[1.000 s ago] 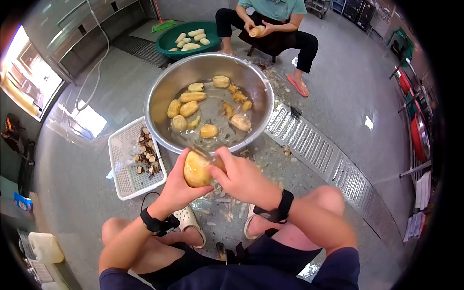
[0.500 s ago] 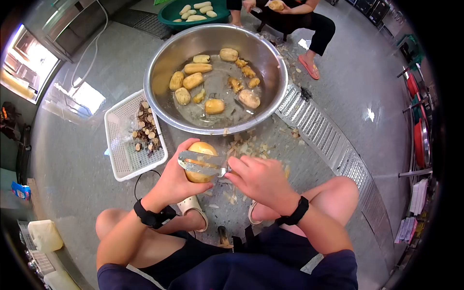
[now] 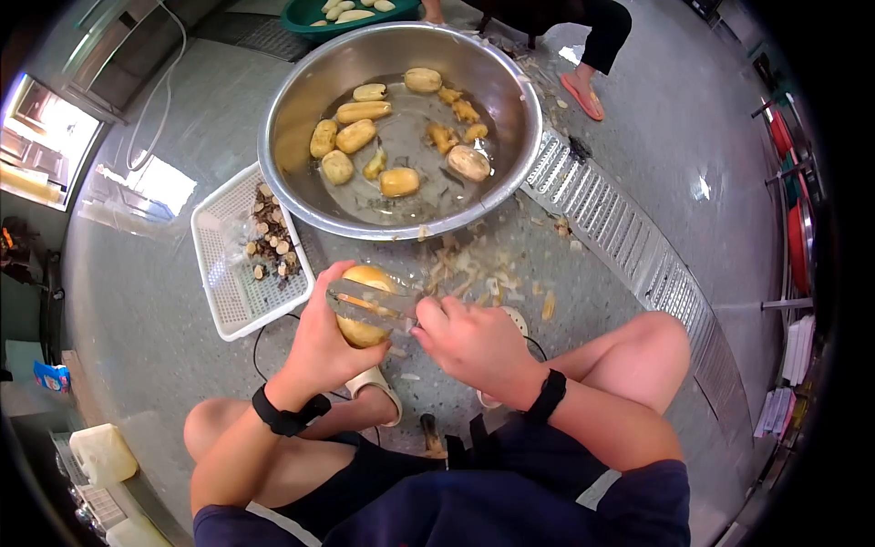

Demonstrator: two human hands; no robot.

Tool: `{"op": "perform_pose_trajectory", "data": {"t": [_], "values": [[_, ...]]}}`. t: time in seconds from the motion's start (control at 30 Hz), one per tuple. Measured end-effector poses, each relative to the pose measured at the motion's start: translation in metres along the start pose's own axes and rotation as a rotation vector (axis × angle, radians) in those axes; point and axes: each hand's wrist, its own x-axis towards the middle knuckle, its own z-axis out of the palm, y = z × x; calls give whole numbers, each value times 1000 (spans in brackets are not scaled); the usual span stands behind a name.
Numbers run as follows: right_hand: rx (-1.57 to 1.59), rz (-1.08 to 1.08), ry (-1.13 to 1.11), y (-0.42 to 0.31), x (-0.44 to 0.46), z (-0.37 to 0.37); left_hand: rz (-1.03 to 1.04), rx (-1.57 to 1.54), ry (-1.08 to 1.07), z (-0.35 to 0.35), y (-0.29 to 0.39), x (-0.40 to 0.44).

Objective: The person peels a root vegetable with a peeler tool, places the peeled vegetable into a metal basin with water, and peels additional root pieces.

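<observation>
My left hand (image 3: pixel 321 339) is wrapped around a thick yellowish piece of lotus root (image 3: pixel 361 332), held above the floor between my knees. My right hand (image 3: pixel 478 345) grips the handle of a slotted peeling knife (image 3: pixel 390 319); the handle is mostly hidden in the fingers. Its broad metal blade lies across the lotus root's upper face, touching or very close to it. Just beyond my hands, a big steel basin (image 3: pixel 284 199) holds shallow water, several lotus root pieces (image 3: pixel 399 182) and knobbly ginger (image 3: pixel 443 138).
A white plastic basket (image 3: pixel 221 305) with cut brown-edged ends stands left of the basin. Peelings (image 3: pixel 456 264) litter the floor before it. A metal drain grate (image 3: pixel 629 232) runs along the right. Behind are a green tub (image 3: pixel 296 29) of pale roots and another person's leg (image 3: pixel 606 46).
Both hands, with the lotus root and peeling knife, have shifted slightly left in view. The basin and surroundings sit higher in the picture, and the other person's hands have left view.
</observation>
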Motion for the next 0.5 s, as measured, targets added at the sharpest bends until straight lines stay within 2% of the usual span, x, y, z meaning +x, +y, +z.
{"op": "perform_pose_trajectory", "data": {"t": [0.1,0.2,0.4,0.43,0.5], "values": [[7,-52,-8,4,-3,0,23,-86,-190,-12,-10,1],[15,-67,-15,6,-4,0,30,-121,-254,-15,-5,0],[49,70,13,-4,-5,13,71,141,70,9,-13,-3],[47,83,9,-4,-5,12,95,151,77,7,-9,-3],[29,17,43,2,-3,9,52,-15,-82,-3,-6,1]]}}
